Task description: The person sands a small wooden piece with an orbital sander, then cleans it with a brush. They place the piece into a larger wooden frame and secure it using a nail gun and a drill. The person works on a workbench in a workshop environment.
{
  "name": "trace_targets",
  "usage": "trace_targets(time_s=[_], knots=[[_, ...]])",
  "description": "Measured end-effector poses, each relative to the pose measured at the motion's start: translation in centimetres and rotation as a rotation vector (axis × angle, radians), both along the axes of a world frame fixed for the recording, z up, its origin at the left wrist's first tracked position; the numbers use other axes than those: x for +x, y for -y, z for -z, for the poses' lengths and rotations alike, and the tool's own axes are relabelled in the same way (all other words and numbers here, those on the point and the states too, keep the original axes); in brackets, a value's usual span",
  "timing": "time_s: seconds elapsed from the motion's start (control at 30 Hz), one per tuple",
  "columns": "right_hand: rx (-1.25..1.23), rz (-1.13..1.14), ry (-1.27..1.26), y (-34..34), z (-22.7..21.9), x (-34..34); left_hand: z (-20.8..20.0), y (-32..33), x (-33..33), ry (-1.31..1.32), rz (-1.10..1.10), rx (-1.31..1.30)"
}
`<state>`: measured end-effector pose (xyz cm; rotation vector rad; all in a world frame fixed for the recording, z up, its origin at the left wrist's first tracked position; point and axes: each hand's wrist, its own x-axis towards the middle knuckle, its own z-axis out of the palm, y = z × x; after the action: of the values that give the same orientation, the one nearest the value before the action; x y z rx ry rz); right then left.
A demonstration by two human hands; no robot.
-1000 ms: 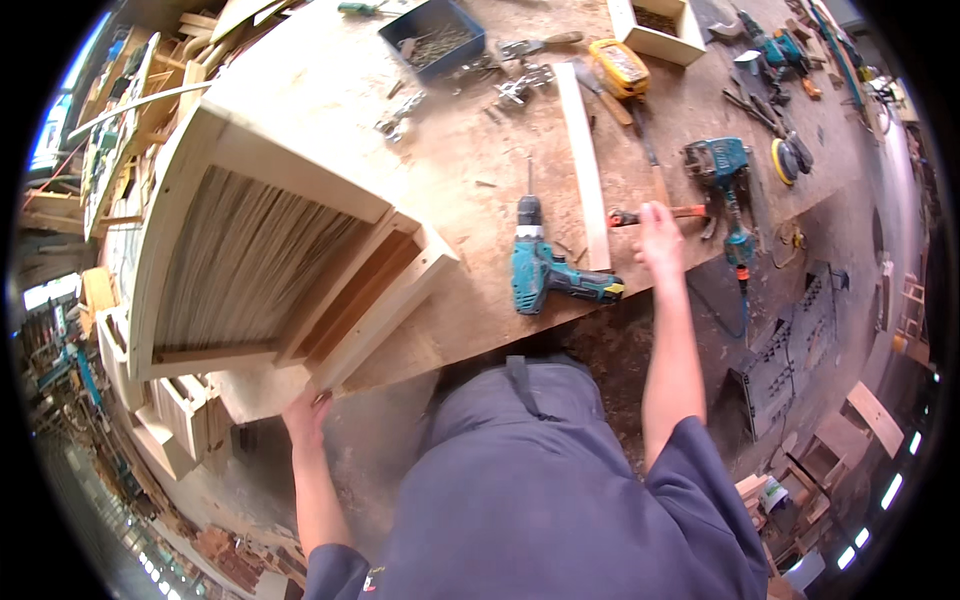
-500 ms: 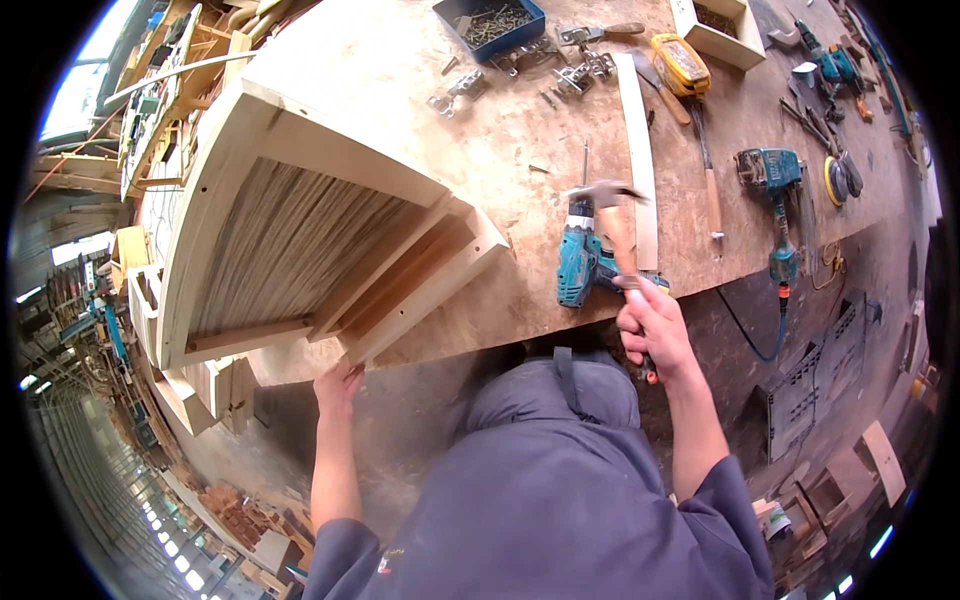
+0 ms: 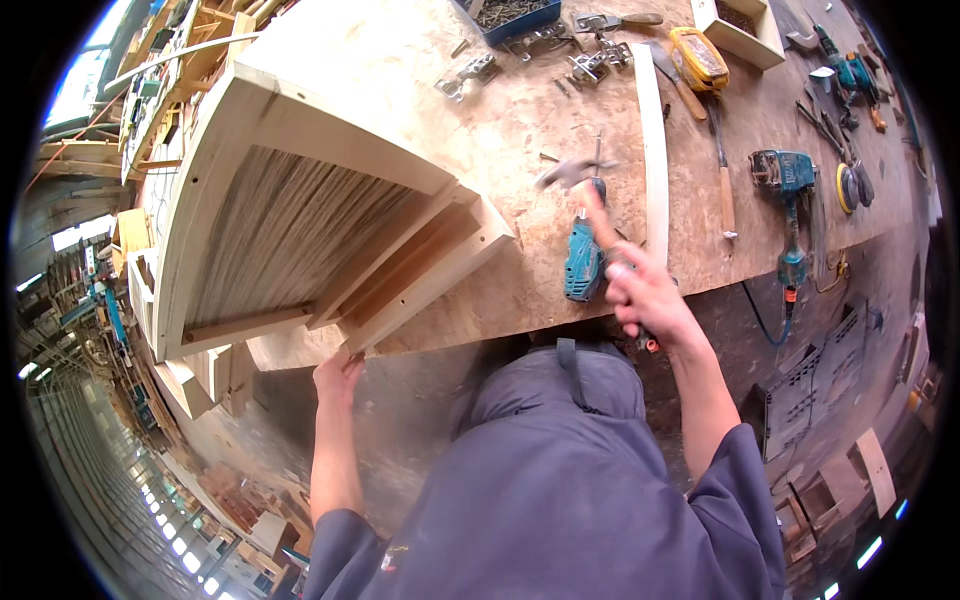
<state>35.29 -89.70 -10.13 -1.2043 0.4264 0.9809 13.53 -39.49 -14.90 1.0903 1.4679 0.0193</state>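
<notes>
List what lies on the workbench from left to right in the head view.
Wooden cabinet frame → left hand at its corner → teal cordless drill → right hand gripping a hammer → wooden slat → teal jigsaw.

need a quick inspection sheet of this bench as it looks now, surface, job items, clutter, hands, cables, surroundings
surface: wooden workbench, worn and stained, tools spread over its right half.
job's things: pale wooden cabinet frame lying on the bench, overhanging the near edge; hammer, raised and motion-blurred.
clutter: teal cordless drill; long wooden strip; yellow tape measure; blue bin of screws; metal hinges; small wooden box; teal power sander.
hands: left hand grips the frame's lower edge; right hand holds the hammer handle.
cables: dark cord hanging from the sander over the bench edge.
surroundings: stacked timber at left; workshop floor with scrap pieces.
</notes>
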Motion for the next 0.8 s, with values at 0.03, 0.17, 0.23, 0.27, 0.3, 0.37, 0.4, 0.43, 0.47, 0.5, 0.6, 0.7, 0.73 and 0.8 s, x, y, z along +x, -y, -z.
trace_targets(time_s=[0.03,0.17,0.23,0.27,0.3,0.37,0.4,0.43,0.47,0.5,0.6,0.7,0.73,0.8], knots=[[-0.025,0.165,0.036,-0.1,-0.2,-0.1,0.1,-0.2,-0.1,0.005,0.017,0.000],[-0.085,-0.347,0.000,-3.1,-0.9,-2.6,0.1,-0.5,-0.1,0.015,0.068,0.001],[-0.065,-0.319,0.024,-2.7,-0.7,-1.6,0.1,-0.6,-0.2,0.013,0.070,-0.001],[-0.063,-0.309,0.025,-2.8,-0.6,-1.8,0.3,-0.7,-0.3,0.012,0.063,-0.002],[-0.061,-0.297,0.027,-2.9,-0.6,-2.0,0.5,-0.8,-0.5,0.010,0.057,-0.004],[-0.006,-0.255,-0.016,-2.8,-0.5,-2.0,1.0,-1.0,-0.6,0.008,0.063,0.018],[0.021,-0.234,-0.037,-2.7,-0.5,-2.0,1.1,-1.0,-0.7,0.007,0.067,0.029],[0.007,-0.237,-0.024,-2.6,-0.5,-2.0,1.1,-1.1,-0.8,0.018,0.043,0.022],[-0.006,-0.241,-0.010,-2.4,-0.5,-2.0,1.1,-1.1,-0.9,0.029,0.019,0.015],[-0.020,-0.245,0.004,-2.2,-0.5,-1.9,1.2,-1.1,-1.0,0.040,-0.006,0.008],[0.000,-0.137,-0.023,-1.9,-0.5,-1.9,1.0,-0.5,-0.9,0.075,-0.002,0.020],[-0.029,0.004,-0.033,-2.2,0.0,-2.6,1.0,-0.3,-0.8,0.070,-0.011,0.040],[-0.086,-0.125,-0.025,-2.7,-0.5,-2.8,0.9,-0.3,-0.7,0.064,-0.010,0.048],[-0.073,-0.236,-0.019,-3.0,-0.9,-2.4,0.9,-0.4,-0.6,0.052,-0.010,0.062]])
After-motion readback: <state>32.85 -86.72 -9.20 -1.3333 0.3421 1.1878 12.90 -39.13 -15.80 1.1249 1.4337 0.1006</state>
